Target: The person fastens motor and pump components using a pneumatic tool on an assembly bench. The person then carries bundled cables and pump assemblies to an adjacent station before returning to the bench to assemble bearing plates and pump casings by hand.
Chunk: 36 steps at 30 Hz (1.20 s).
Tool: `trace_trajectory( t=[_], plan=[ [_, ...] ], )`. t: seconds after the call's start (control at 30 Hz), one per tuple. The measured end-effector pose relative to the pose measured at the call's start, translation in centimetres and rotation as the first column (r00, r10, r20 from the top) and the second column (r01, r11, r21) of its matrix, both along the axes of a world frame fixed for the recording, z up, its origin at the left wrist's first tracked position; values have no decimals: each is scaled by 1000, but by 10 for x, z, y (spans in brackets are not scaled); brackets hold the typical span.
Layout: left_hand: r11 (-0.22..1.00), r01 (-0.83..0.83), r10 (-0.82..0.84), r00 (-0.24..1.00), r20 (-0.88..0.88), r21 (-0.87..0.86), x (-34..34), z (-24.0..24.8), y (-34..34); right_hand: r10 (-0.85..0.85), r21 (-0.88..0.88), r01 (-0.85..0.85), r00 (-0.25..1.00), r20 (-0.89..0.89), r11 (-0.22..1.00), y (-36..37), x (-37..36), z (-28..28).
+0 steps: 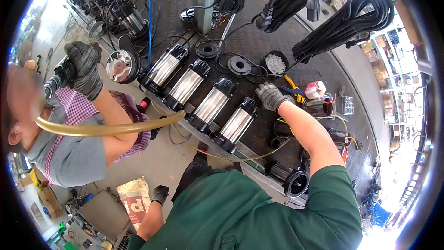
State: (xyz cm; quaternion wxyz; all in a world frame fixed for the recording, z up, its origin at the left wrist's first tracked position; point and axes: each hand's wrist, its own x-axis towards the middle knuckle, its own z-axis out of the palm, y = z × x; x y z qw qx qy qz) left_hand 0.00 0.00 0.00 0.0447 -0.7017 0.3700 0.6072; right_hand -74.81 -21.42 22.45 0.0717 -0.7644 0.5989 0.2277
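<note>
My right hand [271, 97], in a grey knitted glove, reaches over the dark bench. Its fingers are curled together just beside the black top of the rightmost silver motor cylinder [237, 122]; whatever they hold, if anything, is hidden. Three similar cylinders, a second one [214, 104], a third one [187, 84] and a fourth one [164, 67], stand in a row to the left. A black flanged disc [239, 65] lies beyond my hand. My left hand [160, 194], also gloved, hangs low by a paper sack [135, 199]; its fingers are too dark to read.
A co-worker's gloved hand [85, 67] grips a dark tool at left, near a yellow hose [111, 128]. Coiled black cables [344, 25] hang over the bench. A bowl of white pieces [275, 63], yellow-handled pliers [294, 89] and wired motor housings [319, 107] lie right.
</note>
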Motion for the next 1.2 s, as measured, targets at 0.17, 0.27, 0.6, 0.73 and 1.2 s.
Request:
trace_trajectory(
  t=[0.17,0.27,0.6,0.73,1.2],
  plan=[
    [877,309,-358,931,-73,-367,12,0,-3,-2,-6,2,1000,26,1000,-7,0,-2],
    [963,268,-268,963,18,-39,-14,3,-20,-12,42,13,1000,-23,999,-10,1,5],
    [517,488,-504,838,210,-704,-113,82,-74,-360,-38,405,849,387,913,37,9,121],
    [613,181,-463,871,-164,-769,-243,283,-130,-407,22,591,526,747,806,95,41,184],
    [733,330,-668,178,-723,-595,-432,422,-72,-276,326,739,-194,941,590,278,155,275]
  ],
)
